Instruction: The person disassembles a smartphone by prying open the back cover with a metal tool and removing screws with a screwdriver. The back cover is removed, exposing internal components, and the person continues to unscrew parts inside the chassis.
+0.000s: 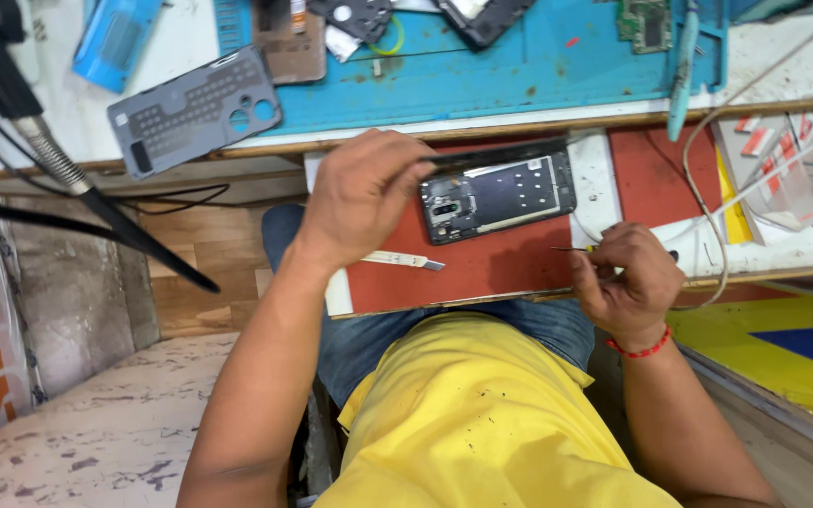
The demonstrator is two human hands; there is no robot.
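Observation:
An opened dark phone (499, 195) with its back cover off lies on a red board (482, 268) across my lap. My left hand (361, 193) grips the phone's left end, fingers along its top edge. My right hand (628, 277), with a red thread at the wrist, pinches thin metal tweezers (571, 249) whose tip points left, just below the phone's right end. A small white-handled blade (405, 260) rests on the board under my left hand.
A grey phone back cover (195, 111) lies on the bench edge beside a blue work mat (519, 66) with phone parts and a circuit board (645, 23). A black flexible lamp arm (68, 174) crosses at left. White cables (708, 207) and packets (788, 160) sit at right.

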